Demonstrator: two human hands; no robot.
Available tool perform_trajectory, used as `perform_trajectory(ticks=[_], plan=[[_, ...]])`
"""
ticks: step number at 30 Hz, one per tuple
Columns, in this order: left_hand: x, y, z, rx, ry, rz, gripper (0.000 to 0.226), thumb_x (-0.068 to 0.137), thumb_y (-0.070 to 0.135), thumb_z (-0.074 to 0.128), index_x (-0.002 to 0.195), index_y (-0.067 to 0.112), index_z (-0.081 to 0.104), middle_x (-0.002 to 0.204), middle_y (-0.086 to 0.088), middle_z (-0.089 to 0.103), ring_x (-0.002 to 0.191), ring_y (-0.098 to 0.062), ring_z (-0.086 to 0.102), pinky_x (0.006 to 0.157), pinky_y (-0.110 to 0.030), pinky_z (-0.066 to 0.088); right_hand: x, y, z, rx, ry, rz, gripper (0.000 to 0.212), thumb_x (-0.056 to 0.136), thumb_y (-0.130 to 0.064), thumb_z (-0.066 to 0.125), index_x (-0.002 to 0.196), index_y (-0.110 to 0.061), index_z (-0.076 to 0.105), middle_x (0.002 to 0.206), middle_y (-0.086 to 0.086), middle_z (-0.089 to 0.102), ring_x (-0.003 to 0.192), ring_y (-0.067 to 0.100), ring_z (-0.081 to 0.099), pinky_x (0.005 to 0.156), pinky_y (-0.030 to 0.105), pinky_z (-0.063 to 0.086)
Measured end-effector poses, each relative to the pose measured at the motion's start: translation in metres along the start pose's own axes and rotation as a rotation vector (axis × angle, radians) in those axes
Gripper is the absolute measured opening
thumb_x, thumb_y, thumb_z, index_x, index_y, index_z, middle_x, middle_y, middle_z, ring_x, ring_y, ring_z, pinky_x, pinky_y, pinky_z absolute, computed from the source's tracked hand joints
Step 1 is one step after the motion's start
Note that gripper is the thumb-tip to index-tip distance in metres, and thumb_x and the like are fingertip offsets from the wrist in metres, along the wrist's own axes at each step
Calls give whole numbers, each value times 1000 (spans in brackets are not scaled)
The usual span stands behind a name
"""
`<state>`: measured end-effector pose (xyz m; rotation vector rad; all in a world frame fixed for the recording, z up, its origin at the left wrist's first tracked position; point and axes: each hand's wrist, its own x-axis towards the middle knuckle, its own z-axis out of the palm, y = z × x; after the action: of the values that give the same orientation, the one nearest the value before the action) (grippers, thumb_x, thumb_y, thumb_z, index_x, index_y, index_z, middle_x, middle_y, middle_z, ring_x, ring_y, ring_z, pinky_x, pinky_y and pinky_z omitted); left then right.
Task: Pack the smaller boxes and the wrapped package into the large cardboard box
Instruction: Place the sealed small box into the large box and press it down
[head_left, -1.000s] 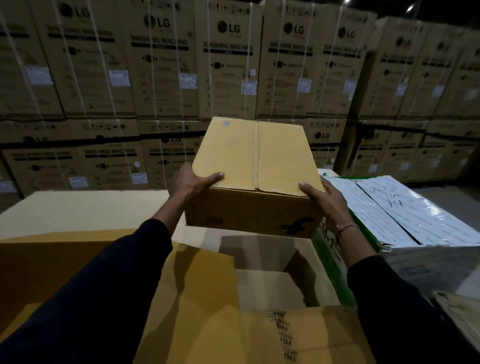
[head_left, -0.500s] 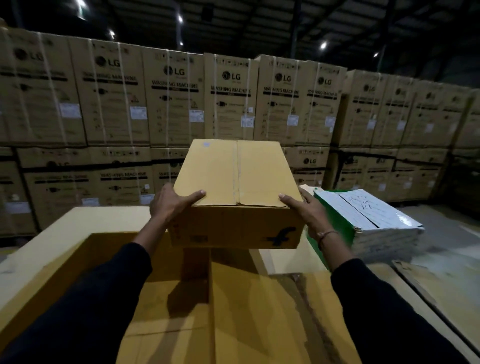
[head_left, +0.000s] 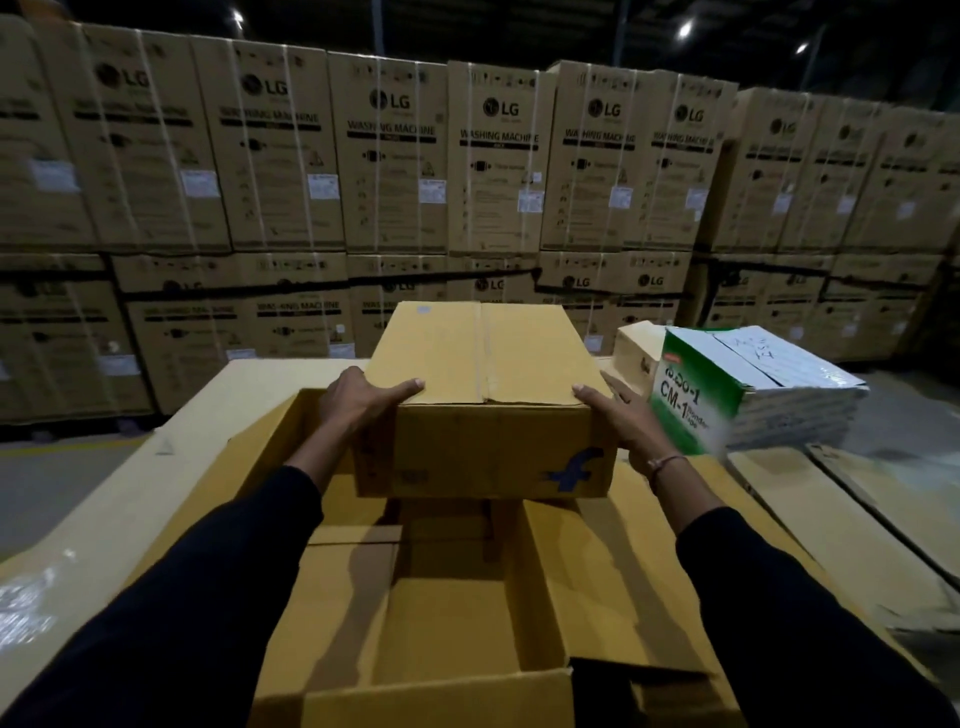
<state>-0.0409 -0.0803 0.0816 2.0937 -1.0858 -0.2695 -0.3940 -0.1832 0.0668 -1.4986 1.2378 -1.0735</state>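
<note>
Held between both hands at frame centre: smaller cardboard box (head_left: 488, 400), taped along top seam, blue "f" logo on near face. Left hand (head_left: 358, 402) clasped on box's left top edge, thumb lying across lid, fingers wrapped down far side. Right hand (head_left: 621, 415) gripping right top corner, thumb on lid edge, palm against side wall; thin bracelet (head_left: 667, 462) at wrist. Dark sleeves (head_left: 208, 597) running in from lower left & lower right corners.

Directly below, filling lower centre: large cardboard box (head_left: 426, 613), open, flaps folded outward, bare floor panels visible inside. Carried box poised over its far end, shadow cast on floor beneath; contact w/ floor cannot be told.

Right of centre, just beside right hand: wrapped package (head_left: 753, 395), green-and-white print reading "CM-1", shiny film over top, handwriting on white upper face, resting on flat cardboard sheets (head_left: 857, 509). Another small tan box (head_left: 636, 345) tucked behind package's left edge, mostly hidden.

Across upper half, left to right: stacked cartons (head_left: 395, 156) marked "LG Washing Machine", strapped, two tiers high. Ceiling lights (head_left: 685, 28) at top right, dim warehouse beyond.
</note>
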Motion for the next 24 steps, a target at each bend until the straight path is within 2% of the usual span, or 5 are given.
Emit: perform_trajectory(ticks=[4,10,15,18,24], plan=[[-3,6,-10,7,-96,-10,74,74,70,77,109,11,51,108,-9,60,93,-25,58,63,-31,46,1,-22,-7,-66,-125,83,69,89,-49,77,149,-31,48,138,0,55,115,26,56,83,46,57],[16,21,-17,84,-253,-20,94,76,68,76,140,4,51,129,-14,58,114,-32,56,79,-35,45,19,-40,-20,27,-330,254,33,101,-24,66,127,-34,48,117,6,60,96,31,64,100,64,52],[39,20,-27,140,-429,-61,153,26,96,72,147,6,46,141,-15,56,116,-33,57,86,-42,52,32,-30,-20,280,-383,253,35,98,-8,63,122,-34,59,118,12,64,72,27,71,54,38,61],[38,20,-27,37,-448,-52,128,48,84,80,145,7,46,127,-8,58,101,-24,58,65,-32,47,38,-20,-14,413,-401,245,43,97,-7,61,137,-21,59,119,17,70,81,30,74,59,37,62],[36,27,-27,-139,-458,-24,86,85,51,75,151,8,41,117,-3,60,83,-12,54,61,-25,40,33,-14,-3,521,-346,265,32,97,-12,57,129,-11,59,90,13,75,69,29,72,59,37,61]])
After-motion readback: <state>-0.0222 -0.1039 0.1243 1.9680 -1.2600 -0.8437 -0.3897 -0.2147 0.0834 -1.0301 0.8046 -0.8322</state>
